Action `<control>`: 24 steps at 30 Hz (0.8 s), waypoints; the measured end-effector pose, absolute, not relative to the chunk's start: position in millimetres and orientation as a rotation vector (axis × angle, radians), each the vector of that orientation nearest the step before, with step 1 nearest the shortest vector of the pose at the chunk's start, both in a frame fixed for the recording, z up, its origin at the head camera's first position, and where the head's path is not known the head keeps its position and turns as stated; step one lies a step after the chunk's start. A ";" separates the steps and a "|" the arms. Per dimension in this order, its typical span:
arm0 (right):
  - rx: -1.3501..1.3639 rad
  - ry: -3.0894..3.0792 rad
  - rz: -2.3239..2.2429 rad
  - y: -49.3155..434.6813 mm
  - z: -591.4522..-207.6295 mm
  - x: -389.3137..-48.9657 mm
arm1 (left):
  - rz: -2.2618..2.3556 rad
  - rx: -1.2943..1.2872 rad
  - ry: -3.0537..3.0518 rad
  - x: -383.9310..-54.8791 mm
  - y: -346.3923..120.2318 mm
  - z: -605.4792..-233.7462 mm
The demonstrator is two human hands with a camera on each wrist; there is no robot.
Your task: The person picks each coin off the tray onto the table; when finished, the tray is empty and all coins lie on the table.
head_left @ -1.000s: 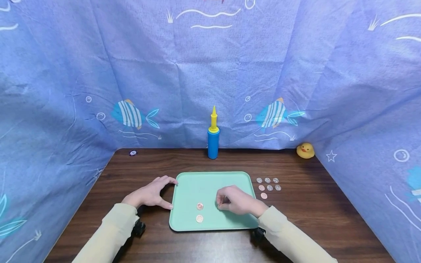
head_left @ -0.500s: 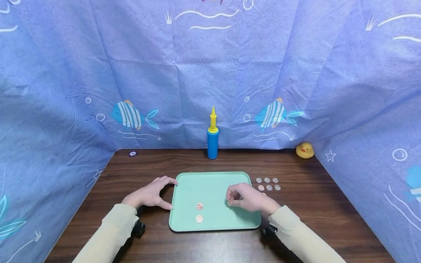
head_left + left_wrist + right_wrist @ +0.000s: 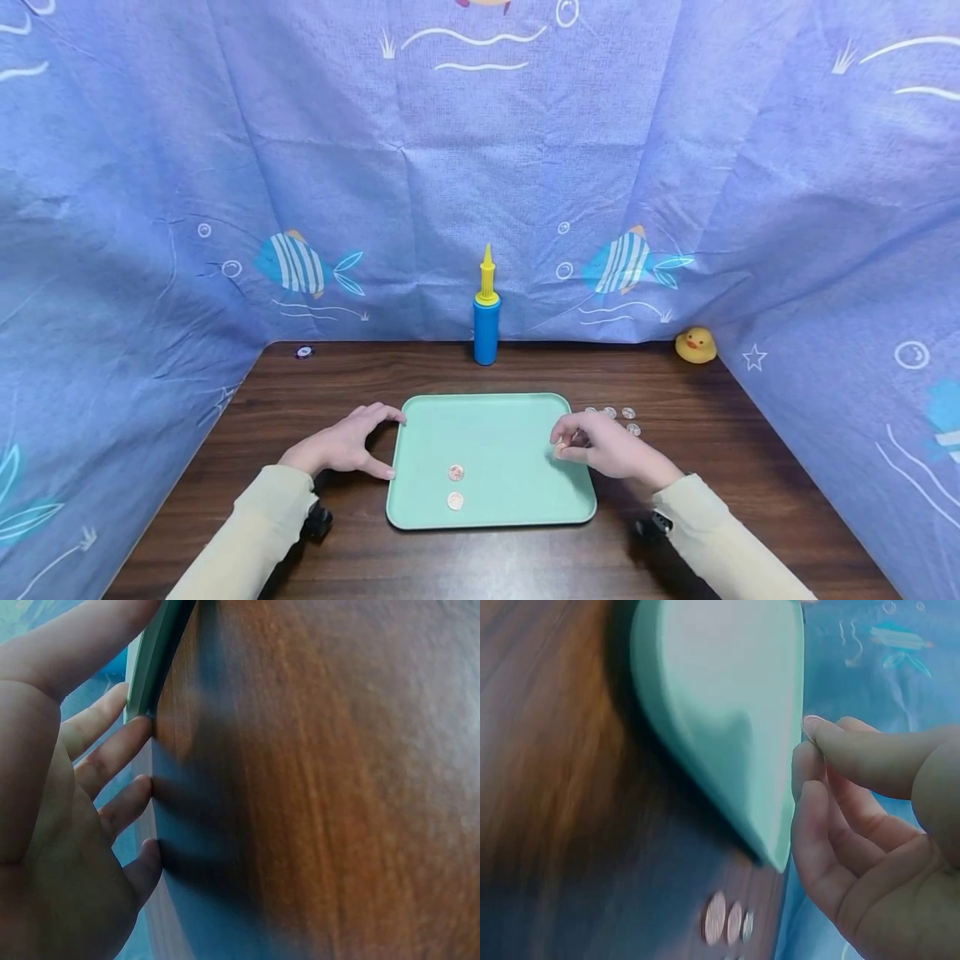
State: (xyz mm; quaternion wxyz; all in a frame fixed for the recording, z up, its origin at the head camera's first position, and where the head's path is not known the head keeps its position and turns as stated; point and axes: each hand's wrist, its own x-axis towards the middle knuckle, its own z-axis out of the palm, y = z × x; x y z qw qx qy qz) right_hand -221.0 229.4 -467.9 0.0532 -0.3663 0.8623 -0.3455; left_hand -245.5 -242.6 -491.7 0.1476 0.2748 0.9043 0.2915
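Observation:
In the head view, two copper coins (image 3: 456, 472) lie on the left half of a mint-green tray (image 3: 491, 518). My right hand (image 3: 611, 446) is over the tray's right edge, pinching a copper coin (image 3: 559, 450) between thumb and fingers. My left hand (image 3: 341, 440) is at the tray's left side, its thumb and index finger spread and touching the rim. In the left wrist view, fingertips (image 3: 139, 727) meet the tray's edge. Several coins (image 3: 715, 918) lie on the table beyond the tray in the right wrist view; in the head view my right hand hides some of them.
Near the back of the wooden table (image 3: 360, 371) stands a blue and yellow hand pump (image 3: 486, 329). A yellow rubber duck (image 3: 696, 345) sits at the back right corner, a small round chip (image 3: 303, 352) at the back left. Blue fish-print cloth (image 3: 450, 183) encloses the table.
My right hand has moved rightward over the tray, from its middle to its right edge, and now covers part of the coin rows. The left hand has stayed in place.

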 end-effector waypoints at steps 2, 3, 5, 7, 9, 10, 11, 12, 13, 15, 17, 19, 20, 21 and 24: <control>-1.121 2.646 -1.049 238.2 -467.0 -221.3 | 0.836 0.793 2.603 -245.9 -242.9 -492.3; -1.120 2.658 -1.048 242.7 -466.7 -221.6 | 0.837 0.792 2.603 -246.1 -243.0 -492.6; -1.123 2.693 -1.038 251.4 -466.6 -222.0 | 0.837 0.790 2.603 -246.6 -243.3 -493.5; -1.120 2.728 -1.021 260.2 -467.0 -222.2 | 0.838 0.788 2.602 -247.1 -243.5 -494.3; -1.101 2.754 -1.004 268.4 -468.0 -221.8 | 0.841 0.790 2.600 -247.5 -243.7 -495.1; -1.096 2.764 -0.997 272.3 -468.7 -221.4 | 0.841 0.791 2.600 -247.6 -243.8 -495.4; -1.088 2.774 -0.987 275.9 -469.4 -221.0 | 0.842 0.792 2.600 -247.6 -243.9 -495.4; -1.071 2.779 -0.985 279.4 -470.2 -220.4 | 0.842 0.794 2.599 -247.6 -243.9 -495.5; -1.056 2.785 -0.984 282.4 -470.8 -219.7 | 0.843 0.794 2.598 -247.6 -244.1 -495.5; -1.018 2.814 -0.975 288.6 -472.1 -218.3 | 0.843 0.795 2.596 -247.3 -244.2 -495.2; -0.963 2.853 -0.953 294.7 -473.0 -217.0 | 0.843 0.794 2.595 -247.0 -244.3 -494.8; -0.902 2.893 -0.931 300.6 -473.3 -215.8 | 0.843 0.792 2.595 -246.8 -244.3 -494.2; -0.870 2.910 -0.918 303.6 -473.2 -215.2 | 0.841 0.791 2.595 -246.7 -244.3 -494.0; -0.840 2.919 -0.911 306.5 -473.0 -214.5 | 0.842 0.791 2.595 -246.8 -244.3 -493.9; -0.775 2.940 -0.887 312.5 -473.3 -212.7 | 0.845 0.790 2.594 -247.1 -244.4 -493.6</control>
